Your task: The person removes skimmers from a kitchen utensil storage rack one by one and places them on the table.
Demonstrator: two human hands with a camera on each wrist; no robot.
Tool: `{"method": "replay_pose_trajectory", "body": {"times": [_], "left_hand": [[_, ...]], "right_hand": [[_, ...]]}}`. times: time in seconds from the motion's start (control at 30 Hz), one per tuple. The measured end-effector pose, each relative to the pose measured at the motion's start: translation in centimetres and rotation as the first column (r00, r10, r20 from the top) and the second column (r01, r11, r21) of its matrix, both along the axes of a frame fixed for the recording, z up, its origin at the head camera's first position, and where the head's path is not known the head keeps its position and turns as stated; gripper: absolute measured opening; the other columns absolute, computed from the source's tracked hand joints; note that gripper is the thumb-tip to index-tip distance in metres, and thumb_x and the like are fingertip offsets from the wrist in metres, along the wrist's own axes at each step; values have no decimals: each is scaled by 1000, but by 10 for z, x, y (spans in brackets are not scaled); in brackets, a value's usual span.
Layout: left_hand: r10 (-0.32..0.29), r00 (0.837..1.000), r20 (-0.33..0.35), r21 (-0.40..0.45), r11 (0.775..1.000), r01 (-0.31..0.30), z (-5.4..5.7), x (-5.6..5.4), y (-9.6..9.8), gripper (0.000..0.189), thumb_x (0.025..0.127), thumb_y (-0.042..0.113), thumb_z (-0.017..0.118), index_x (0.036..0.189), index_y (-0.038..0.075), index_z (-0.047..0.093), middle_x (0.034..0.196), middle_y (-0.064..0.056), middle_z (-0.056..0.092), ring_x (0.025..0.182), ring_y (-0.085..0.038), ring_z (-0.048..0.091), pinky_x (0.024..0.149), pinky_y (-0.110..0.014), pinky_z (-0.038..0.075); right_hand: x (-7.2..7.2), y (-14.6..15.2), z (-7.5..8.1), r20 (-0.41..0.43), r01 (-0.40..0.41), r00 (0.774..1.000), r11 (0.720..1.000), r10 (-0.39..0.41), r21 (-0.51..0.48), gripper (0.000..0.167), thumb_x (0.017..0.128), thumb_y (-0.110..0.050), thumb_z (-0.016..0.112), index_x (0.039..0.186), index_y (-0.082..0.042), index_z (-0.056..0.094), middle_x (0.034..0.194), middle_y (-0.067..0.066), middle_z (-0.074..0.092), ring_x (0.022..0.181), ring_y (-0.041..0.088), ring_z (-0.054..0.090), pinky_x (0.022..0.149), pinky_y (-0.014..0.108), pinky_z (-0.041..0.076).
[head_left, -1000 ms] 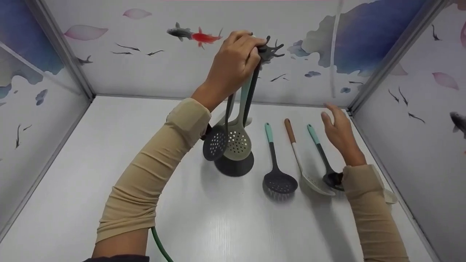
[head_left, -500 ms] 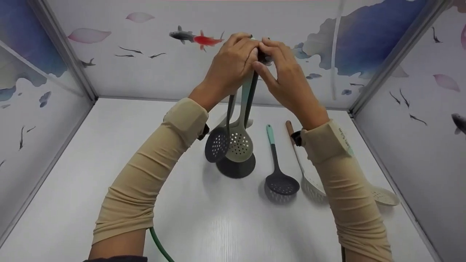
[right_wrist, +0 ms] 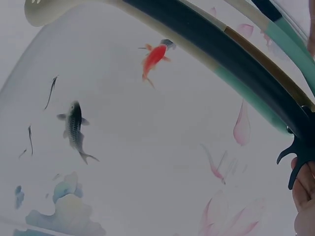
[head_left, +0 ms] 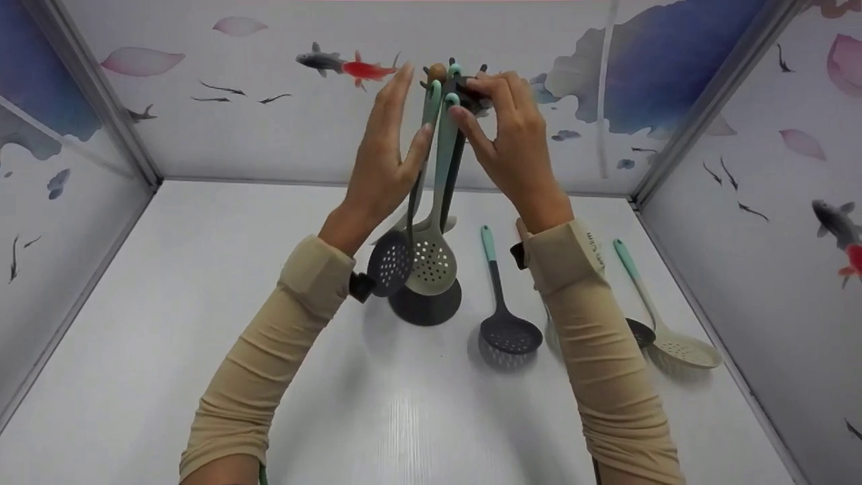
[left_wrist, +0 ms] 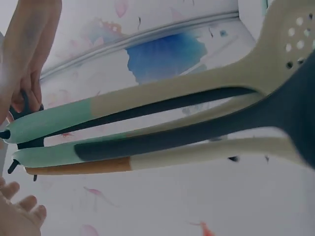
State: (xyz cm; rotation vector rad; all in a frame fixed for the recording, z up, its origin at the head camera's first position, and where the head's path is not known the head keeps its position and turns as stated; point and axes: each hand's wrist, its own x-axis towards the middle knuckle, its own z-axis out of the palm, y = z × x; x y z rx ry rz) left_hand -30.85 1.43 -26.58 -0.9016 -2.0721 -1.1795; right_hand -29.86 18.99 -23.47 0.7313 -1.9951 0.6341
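Note:
A black utensil rack [head_left: 425,306] stands upright on the white table, several utensils hanging from its hooks. Facing me are a pale green skimmer [head_left: 436,266] and a dark skimmer [head_left: 390,263], both with mint handle ends; a wooden handle end [head_left: 437,72] shows behind them. My right hand [head_left: 515,128] grips the hooked top of the rack, its thumb beside a mint handle end. In the right wrist view, fingers [right_wrist: 305,189] show just under the dark hooks [right_wrist: 298,152]. My left hand [head_left: 380,151] is beside the hanging handles, fingers straight, holding nothing.
On the table to the right lie a dark skimmer [head_left: 510,331] with a mint handle and a pale skimmer [head_left: 687,349]. The right sleeve [head_left: 592,323] partly covers a dark utensil head [head_left: 640,332] and another utensil. Printed walls [head_left: 256,135] enclose the table.
My right hand has come in from the right to the rack's top and stays there. My left hand has let go of the top and moved left and down, its fingers straightening.

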Motion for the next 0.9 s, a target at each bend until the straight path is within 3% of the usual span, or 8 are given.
{"method": "replay_pose_trajectory", "body": {"times": [0.1, 0.2, 0.27, 0.37, 0.5, 0.67, 0.9], "left_hand": [[-14, 984, 177, 112, 994, -6, -28, 6, -4, 61, 94, 23, 52, 144, 3, 25, 141, -13, 33, 127, -18, 39, 107, -29, 33], [-32, 947, 320, 141, 990, -14, -49, 11, -5, 51, 91, 20, 57, 135, 3, 37, 124, -12, 46, 108, -20, 52, 94, -30, 45], [-32, 929, 369, 127, 992, -17, -59, 12, -5, 39, 90, 18, 58, 124, 3, 47, 114, -10, 54, 100, -20, 57, 88, -27, 48], [-28, 916, 400, 117, 993, -21, -68, 12, -5, 26, 90, 17, 60, 111, 4, 55, 104, -8, 60, 93, -16, 60, 83, -25, 51], [-24, 916, 401, 126, 992, -29, -72, 13, -7, 18, 89, 18, 61, 102, 7, 60, 96, -5, 63, 88, -14, 62, 79, -25, 52], [-42, 923, 383, 148, 989, -17, -66, 13, -7, 15, 87, 17, 64, 98, 6, 61, 89, -5, 65, 81, -13, 61, 76, -24, 52], [-43, 920, 389, 154, 988, -19, -60, 15, -14, 13, 86, 15, 65, 96, 6, 62, 85, -6, 66, 75, -13, 60, 72, -25, 51]], "right_hand": [[0, -2, 1, -5, 22, 1000, 1000, -21, 16, 40, 90, -29, 61, 116, 1, 56, 103, 16, 56, 95, 26, 52, 89, 34, 44], [0, -2, 1, 8, 43, 999, 999, -43, 34, 42, 91, -33, 58, 115, 2, 55, 103, 17, 55, 95, 27, 51, 89, 34, 43], [0, -2, 1, 20, 59, 998, 997, -60, 44, 42, 93, -34, 55, 115, 2, 55, 103, 18, 54, 95, 27, 51, 90, 33, 43], [0, -2, 1, 28, 77, 997, 996, -78, 55, 42, 94, -34, 53, 115, 2, 55, 103, 18, 54, 96, 26, 51, 91, 33, 42], [1, -2, 0, 35, 86, 995, 994, -88, 64, 41, 94, -32, 53, 115, 2, 54, 103, 17, 53, 96, 27, 49, 90, 34, 41], [1, -1, 0, 40, 99, 994, 993, -102, 69, 39, 94, -31, 52, 115, 2, 54, 103, 18, 52, 95, 28, 47, 88, 36, 39], [-1, -2, 1, 43, 107, 993, 989, -112, 100, 36, 96, -30, 48, 116, 1, 51, 103, 18, 50, 95, 28, 44, 88, 36, 37]]}}
